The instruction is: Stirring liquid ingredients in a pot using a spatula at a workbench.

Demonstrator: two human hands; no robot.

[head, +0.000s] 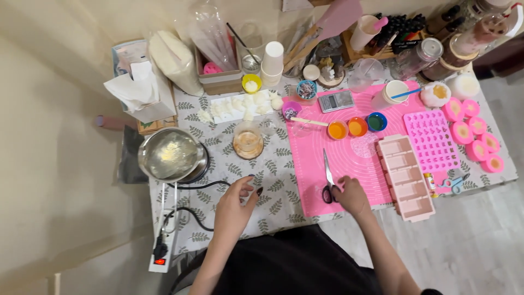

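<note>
At the near edge of the table, the right hand (349, 195) is resting on the pink mat (349, 158), its fingers closing on the black handles of the scissors (328, 180), whose blades are pointing away. To the left, the left hand (236, 199) is lying loosely curled on the leaf-patterned cloth (273, 180), grasping nothing. Farther off, a metal pot (169, 154) is sitting at the left, a glass jar (248, 140) beside it, and small colour cups (357, 127) are standing on the mat.

A steel pot (170, 154) sits left of a tissue box (143, 93)
</note>
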